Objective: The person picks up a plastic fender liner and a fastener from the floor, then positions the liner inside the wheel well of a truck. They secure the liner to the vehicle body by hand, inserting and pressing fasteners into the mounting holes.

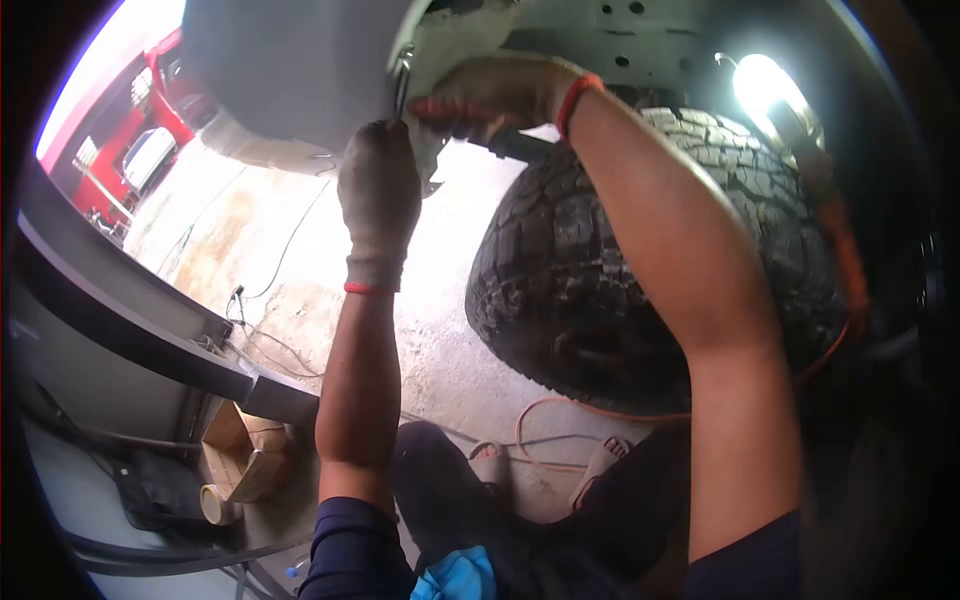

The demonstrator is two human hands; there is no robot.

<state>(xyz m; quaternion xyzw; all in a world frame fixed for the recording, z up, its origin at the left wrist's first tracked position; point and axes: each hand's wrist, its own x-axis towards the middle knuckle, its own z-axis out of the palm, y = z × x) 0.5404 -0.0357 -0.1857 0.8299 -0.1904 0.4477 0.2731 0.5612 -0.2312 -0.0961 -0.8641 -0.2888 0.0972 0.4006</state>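
My left hand [380,190], in a pale work glove with a red cuff edge, is raised and closed around the lower end of a slim metal wrench [402,85]. The wrench points up along the edge of a grey body panel [290,70]. Just to its right, my right hand [500,92], gloved the same way, reaches leftward under the bodywork [560,35]. Its fingers are bent together near the panel edge; anything they grip is hidden. Below and right of that hand is a large knobby tyre [570,260].
A lit work lamp [765,95] hangs above the tyre, its orange cord [850,260] running to the floor. At lower left are a cardboard box [235,455] and a tape roll [215,505]. Cables [250,320] lie on the concrete. A red vehicle [150,130] stands beyond.
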